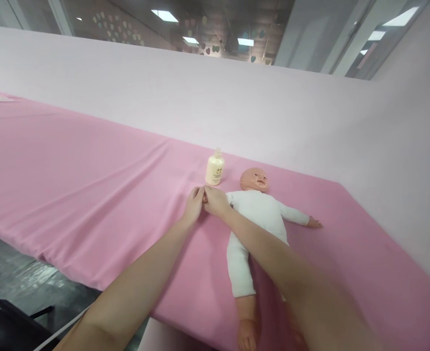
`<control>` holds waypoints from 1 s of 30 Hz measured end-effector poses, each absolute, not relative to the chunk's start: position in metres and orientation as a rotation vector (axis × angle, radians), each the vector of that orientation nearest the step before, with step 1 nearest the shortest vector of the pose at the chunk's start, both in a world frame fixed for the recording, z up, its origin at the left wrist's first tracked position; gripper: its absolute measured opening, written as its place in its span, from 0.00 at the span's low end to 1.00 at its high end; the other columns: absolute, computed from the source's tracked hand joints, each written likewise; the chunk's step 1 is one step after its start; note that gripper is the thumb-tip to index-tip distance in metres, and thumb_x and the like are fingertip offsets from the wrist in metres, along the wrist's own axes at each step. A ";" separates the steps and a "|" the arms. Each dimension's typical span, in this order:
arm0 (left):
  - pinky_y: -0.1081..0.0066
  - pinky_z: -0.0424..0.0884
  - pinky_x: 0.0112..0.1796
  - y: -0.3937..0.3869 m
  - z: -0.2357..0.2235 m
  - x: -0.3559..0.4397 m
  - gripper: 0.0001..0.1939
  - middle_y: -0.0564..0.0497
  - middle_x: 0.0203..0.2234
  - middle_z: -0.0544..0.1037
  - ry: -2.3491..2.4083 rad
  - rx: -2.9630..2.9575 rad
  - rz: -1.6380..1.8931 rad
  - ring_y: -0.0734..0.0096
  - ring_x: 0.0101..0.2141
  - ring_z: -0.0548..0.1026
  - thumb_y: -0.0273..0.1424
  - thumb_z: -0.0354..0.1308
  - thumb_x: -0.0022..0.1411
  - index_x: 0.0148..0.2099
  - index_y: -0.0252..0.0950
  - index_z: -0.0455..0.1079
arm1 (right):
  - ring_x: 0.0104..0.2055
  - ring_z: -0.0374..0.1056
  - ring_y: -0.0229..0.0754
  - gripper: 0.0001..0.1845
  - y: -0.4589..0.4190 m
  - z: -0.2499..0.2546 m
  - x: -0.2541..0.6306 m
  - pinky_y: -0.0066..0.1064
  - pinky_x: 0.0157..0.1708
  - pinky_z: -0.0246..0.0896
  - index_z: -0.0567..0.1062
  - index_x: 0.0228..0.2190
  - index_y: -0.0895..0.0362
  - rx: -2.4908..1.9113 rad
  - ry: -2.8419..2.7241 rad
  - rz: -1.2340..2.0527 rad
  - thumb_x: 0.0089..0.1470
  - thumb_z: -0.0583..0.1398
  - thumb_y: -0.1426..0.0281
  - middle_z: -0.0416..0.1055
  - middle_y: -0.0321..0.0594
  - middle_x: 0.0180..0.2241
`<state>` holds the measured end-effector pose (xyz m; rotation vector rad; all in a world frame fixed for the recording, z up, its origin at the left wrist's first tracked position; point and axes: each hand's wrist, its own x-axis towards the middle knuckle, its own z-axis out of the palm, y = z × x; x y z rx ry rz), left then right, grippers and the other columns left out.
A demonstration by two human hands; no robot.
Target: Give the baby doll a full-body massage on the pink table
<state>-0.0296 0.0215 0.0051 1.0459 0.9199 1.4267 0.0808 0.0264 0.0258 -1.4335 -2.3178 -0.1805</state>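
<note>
Pink cloth-covered table (90, 161); white-suited plastic baby doll (260, 209) laid out, one arm held.
The doll lies between far and near edges, its other arm (294, 214) unheld; a cream, round-shouldered bottle (215, 170) stands near the far edge. Left hand (193, 204) and right hand (216, 201) close around the doll's hand.

Your L hand (193, 204) & R hand (216, 201) meet up front, both curled; L arm (141, 275) & R arm (269, 253) reach fwd, angled in.
</note>
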 end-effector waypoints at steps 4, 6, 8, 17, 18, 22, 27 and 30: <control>0.73 0.63 0.32 0.019 0.008 -0.031 0.13 0.55 0.22 0.67 0.925 1.087 1.427 0.73 0.27 0.66 0.39 0.57 0.62 0.30 0.37 0.67 | 0.36 0.70 0.47 0.12 0.025 0.029 0.081 0.34 0.34 0.57 0.68 0.42 0.57 -1.511 -2.320 -0.132 0.53 0.57 0.70 0.76 0.45 0.38; 0.73 0.62 0.31 0.019 0.008 -0.031 0.15 0.55 0.21 0.66 0.905 1.071 1.413 0.73 0.25 0.65 0.40 0.55 0.63 0.27 0.37 0.65 | 0.35 0.71 0.47 0.11 0.024 0.030 0.081 0.34 0.33 0.56 0.69 0.42 0.56 -1.540 -2.335 -0.117 0.55 0.57 0.68 0.76 0.44 0.37; 0.73 0.63 0.30 0.021 0.008 -0.031 0.18 0.54 0.20 0.67 0.892 1.047 1.396 0.73 0.24 0.65 0.41 0.53 0.64 0.25 0.37 0.63 | 0.34 0.71 0.46 0.11 0.024 0.029 0.081 0.33 0.32 0.54 0.69 0.41 0.54 -1.552 -2.344 -0.115 0.56 0.56 0.66 0.76 0.42 0.36; 0.73 0.61 0.27 0.029 -0.001 -0.036 0.12 0.54 0.20 0.68 0.931 1.094 1.411 0.73 0.24 0.66 0.33 0.51 0.60 0.25 0.38 0.64 | 0.32 0.69 0.46 0.13 0.026 0.024 0.079 0.32 0.28 0.49 0.68 0.43 0.53 -1.514 -2.341 -0.169 0.56 0.55 0.64 0.75 0.40 0.33; 0.73 0.61 0.27 0.031 -0.003 -0.036 0.12 0.54 0.20 0.68 0.944 1.080 1.404 0.73 0.24 0.66 0.33 0.51 0.61 0.25 0.38 0.65 | 0.32 0.69 0.46 0.13 0.026 0.024 0.079 0.32 0.28 0.49 0.68 0.43 0.54 -1.499 -2.341 -0.175 0.57 0.54 0.64 0.75 0.40 0.33; 0.73 0.59 0.26 0.037 -0.009 -0.036 0.13 0.55 0.17 0.67 0.984 1.042 1.389 0.74 0.21 0.64 0.34 0.52 0.62 0.26 0.38 0.64 | 0.32 0.69 0.45 0.11 0.024 0.025 0.077 0.31 0.30 0.50 0.66 0.43 0.56 -1.453 -2.349 -0.197 0.57 0.53 0.68 0.75 0.41 0.32; 0.72 0.60 0.27 0.042 -0.013 -0.038 0.13 0.55 0.18 0.68 1.031 1.078 1.393 0.74 0.21 0.66 0.34 0.52 0.63 0.26 0.38 0.66 | 0.32 0.69 0.46 0.12 0.024 0.025 0.078 0.32 0.31 0.52 0.65 0.44 0.57 -1.400 -2.378 -0.214 0.57 0.53 0.68 0.75 0.42 0.32; 0.72 0.59 0.27 0.045 -0.014 -0.042 0.12 0.54 0.18 0.69 1.062 1.123 1.404 0.74 0.22 0.65 0.31 0.54 0.62 0.25 0.37 0.67 | 0.33 0.70 0.46 0.13 0.024 0.025 0.079 0.32 0.32 0.54 0.64 0.45 0.57 -1.361 -2.405 -0.208 0.58 0.53 0.68 0.75 0.43 0.33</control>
